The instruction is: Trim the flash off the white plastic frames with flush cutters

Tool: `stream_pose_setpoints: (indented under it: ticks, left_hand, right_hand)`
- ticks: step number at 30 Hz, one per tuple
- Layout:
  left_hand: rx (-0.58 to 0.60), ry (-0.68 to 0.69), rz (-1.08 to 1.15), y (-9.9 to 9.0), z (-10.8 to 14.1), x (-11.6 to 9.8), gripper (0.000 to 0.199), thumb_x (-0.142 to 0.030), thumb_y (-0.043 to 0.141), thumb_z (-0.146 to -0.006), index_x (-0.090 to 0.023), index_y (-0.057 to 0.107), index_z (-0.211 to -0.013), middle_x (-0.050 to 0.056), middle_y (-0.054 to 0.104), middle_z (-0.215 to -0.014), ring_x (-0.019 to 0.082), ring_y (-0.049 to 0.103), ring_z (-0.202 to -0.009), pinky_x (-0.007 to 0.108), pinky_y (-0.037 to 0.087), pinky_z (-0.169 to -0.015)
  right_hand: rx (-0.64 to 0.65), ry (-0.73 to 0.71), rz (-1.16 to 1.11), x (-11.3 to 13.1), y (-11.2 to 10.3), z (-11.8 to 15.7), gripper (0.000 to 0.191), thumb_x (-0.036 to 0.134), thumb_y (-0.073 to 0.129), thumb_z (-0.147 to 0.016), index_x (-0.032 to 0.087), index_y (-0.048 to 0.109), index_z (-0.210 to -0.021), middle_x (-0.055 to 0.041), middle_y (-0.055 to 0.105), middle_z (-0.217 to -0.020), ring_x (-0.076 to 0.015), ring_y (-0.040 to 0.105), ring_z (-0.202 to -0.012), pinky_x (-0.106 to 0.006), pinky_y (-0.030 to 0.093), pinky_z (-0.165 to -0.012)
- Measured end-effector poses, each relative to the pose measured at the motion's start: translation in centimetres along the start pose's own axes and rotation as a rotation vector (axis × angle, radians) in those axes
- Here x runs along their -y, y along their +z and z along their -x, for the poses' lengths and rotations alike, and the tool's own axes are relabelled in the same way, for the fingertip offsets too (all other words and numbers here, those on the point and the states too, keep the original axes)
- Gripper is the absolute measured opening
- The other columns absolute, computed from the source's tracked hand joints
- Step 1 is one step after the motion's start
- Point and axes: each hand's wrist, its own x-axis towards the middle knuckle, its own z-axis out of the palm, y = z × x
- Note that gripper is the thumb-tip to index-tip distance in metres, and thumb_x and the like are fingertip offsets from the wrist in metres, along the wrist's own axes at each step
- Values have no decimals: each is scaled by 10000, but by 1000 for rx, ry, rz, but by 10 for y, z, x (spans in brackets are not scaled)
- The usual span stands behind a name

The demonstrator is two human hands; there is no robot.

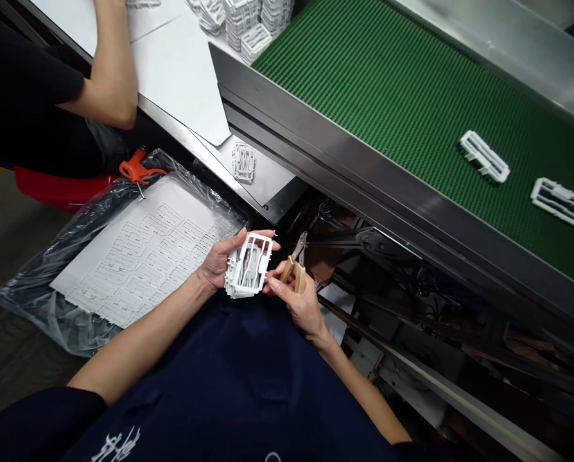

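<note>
My left hand (219,259) is wrapped round a stack of white plastic frames (250,266), held in front of my body. The top frame is rectangular with thin inner bars. Just to the right, my right hand (300,301) grips pliers (295,264) with tan handles, their metal jaws pointing up and away from me. Fingertips of my right hand are beside the right edge of the stack; whether they touch it is hard to tell.
White frames (484,156) lie on a green conveyor belt (388,83) at the right. More stand stacked (241,22) beside it. An orange-handled tool (140,168) rests on a plastic-wrapped sheet pile (147,250). Another person's arm (113,70) is at upper left.
</note>
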Motion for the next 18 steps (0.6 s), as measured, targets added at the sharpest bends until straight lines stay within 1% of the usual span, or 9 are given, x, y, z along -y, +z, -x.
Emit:
stream_pose_setpoints:
  ticks: [7,12,14,16,18]
  left_hand:
    - [8,18,-14,-4,2,2,398,-385,634,-822,-122,620,-1120,111,666,-1067,295,667,-806,458,576,-670]
    - [16,31,-24,-5,4,1,410,-394,657,-808,-120,627,-1112,106,670,-1061,270,667,-809,418,579,-686]
    - [19,25,-36,-5,4,0,423,-406,669,-797,-131,629,-1115,100,668,-1067,268,666,-798,414,582,-668]
    - [-20,37,-76,-3,2,1,433,-411,676,-788,-139,629,-1121,104,665,-1074,257,665,-770,397,583,-645]
    - [-126,101,-175,0,-2,4,421,-382,695,-776,-126,637,-1106,115,668,-1050,230,659,-745,343,574,-640]
  right_hand:
    - [1,0,-1,0,1,0,156,265,639,-787,175,534,-860,-14,614,-823,-124,594,-675,-265,459,-669]
    - [2,0,1,-1,2,1,165,273,646,-781,177,533,-855,-11,611,-817,-122,587,-672,-265,457,-672]
    - [-3,2,19,-1,2,1,180,296,644,-780,179,532,-856,-13,609,-822,-127,587,-679,-271,460,-673]
    - [-34,1,83,-2,2,0,199,334,636,-785,179,535,-860,-17,603,-819,-136,583,-701,-275,463,-681]
    - [-96,11,205,-3,4,-2,239,374,647,-769,183,540,-866,-14,595,-806,-140,570,-710,-273,462,-680]
